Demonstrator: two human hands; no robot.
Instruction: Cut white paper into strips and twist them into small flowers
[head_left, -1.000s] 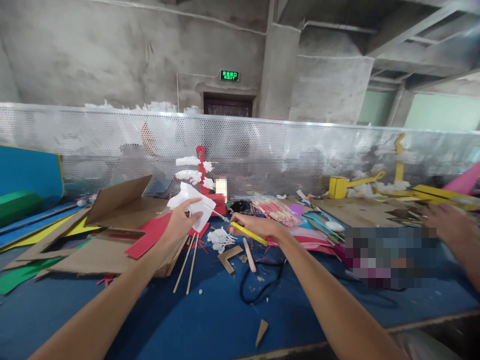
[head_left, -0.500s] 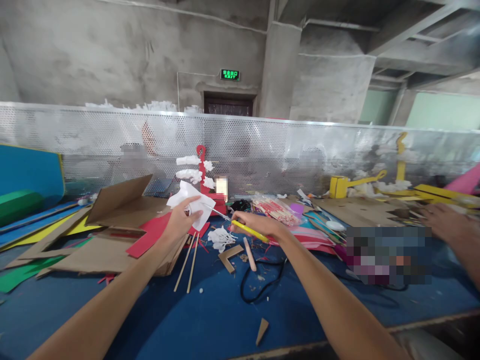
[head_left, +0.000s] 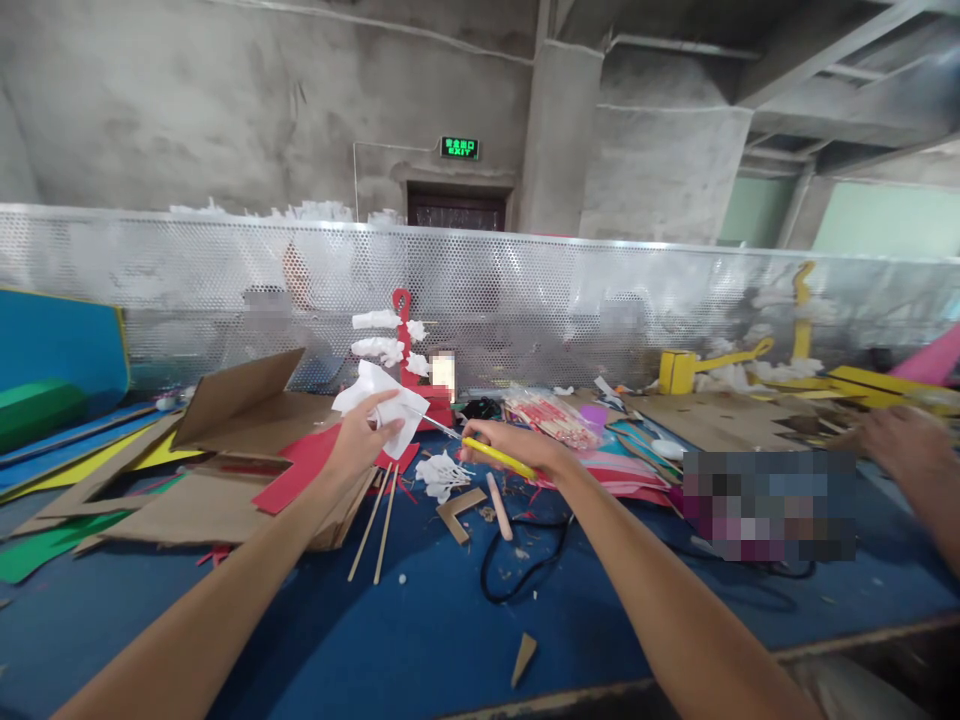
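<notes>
Pinched in my left hand (head_left: pixel 361 432) is a piece of white paper (head_left: pixel 386 390), held up above the table. My right hand (head_left: pixel 506 440) is wrapped around the yellow handle of a pair of scissors (head_left: pixel 517 463). Their metal blades point left and meet the paper's right side; whether they are parted is too small to tell. Behind the paper stands a red upright piece (head_left: pixel 403 300) with white paper tufts fixed along it. A cut bundle of white paper (head_left: pixel 442 474) lies below, between my hands.
Cardboard pieces (head_left: pixel 172 510) and a red sheet (head_left: pixel 296 470) lie left, near two thin sticks (head_left: pixel 385 530). A black cord (head_left: pixel 487 580) loops below my right forearm. A bag of red-and-white sticks (head_left: pixel 551 418) sits beyond. Another person's hand (head_left: pixel 896 445) is at far right, behind it a perforated metal screen (head_left: pixel 525 290).
My hands, the paper and the scissors stay almost in place. The other person's hand at the right has moved slightly right.
</notes>
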